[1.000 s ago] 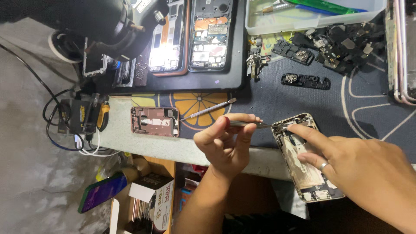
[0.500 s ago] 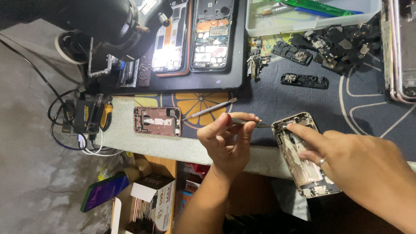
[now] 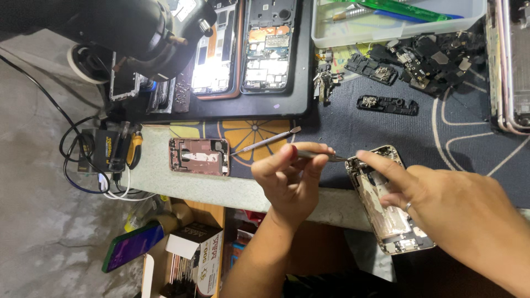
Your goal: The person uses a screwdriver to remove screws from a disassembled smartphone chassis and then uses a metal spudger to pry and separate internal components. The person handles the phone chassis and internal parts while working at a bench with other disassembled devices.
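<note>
1. The left hand [image 3: 290, 176] pinched a pair of tweezers [image 3: 323, 156], fingers closed narrow around them, tips pointing at the top corner of the opened phone frame [image 3: 386, 212].
2. The right hand [image 3: 458, 212] pressed down on that frame, forefinger stretched to its top edge, other fingers loosely curled.
3. A thin metal pry tool [image 3: 268, 140] lay just beyond the left hand.
4. A small pinkish phone plate [image 3: 199, 157] lay to the left of the left hand.
</note>
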